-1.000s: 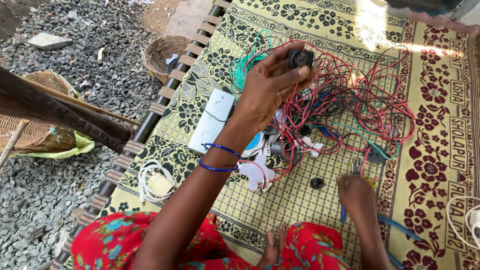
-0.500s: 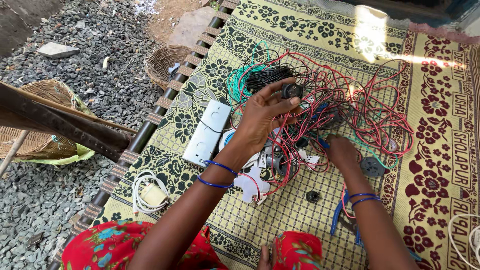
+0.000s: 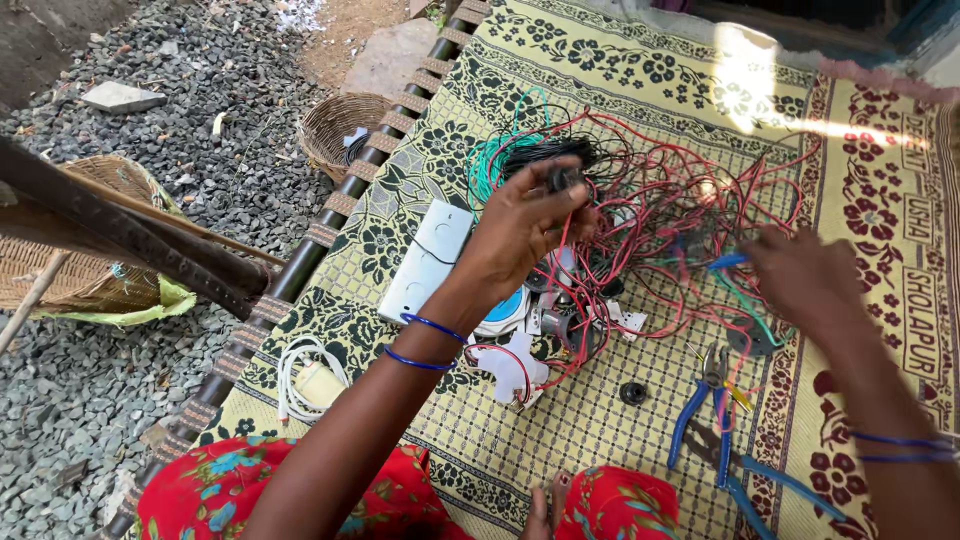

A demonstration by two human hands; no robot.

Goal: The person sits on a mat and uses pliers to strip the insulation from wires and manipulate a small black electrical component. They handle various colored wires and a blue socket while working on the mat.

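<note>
Red wires (image 3: 660, 215) fill most of the head view, a loose tangle spread over the yellow patterned mat (image 3: 560, 430) on the cot. My left hand (image 3: 525, 225) is lifted over the near edge of that tangle, its grip clenched on a small dark part (image 3: 563, 178) pinched at the fingertips, with red strands trailing from it. My right hand (image 3: 805, 275) is blurred at the far side of the tangle; I cannot tell whether its grip has closed on anything, though a blue wire end (image 3: 728, 262) sits just beside its fingers.

I judge the work as barely begun: the wires are unsorted, the white switch plate (image 3: 425, 260) lies flat and apart, and the blue-handled pliers (image 3: 705, 400) lie untouched near a small black ring (image 3: 632, 392).
</note>
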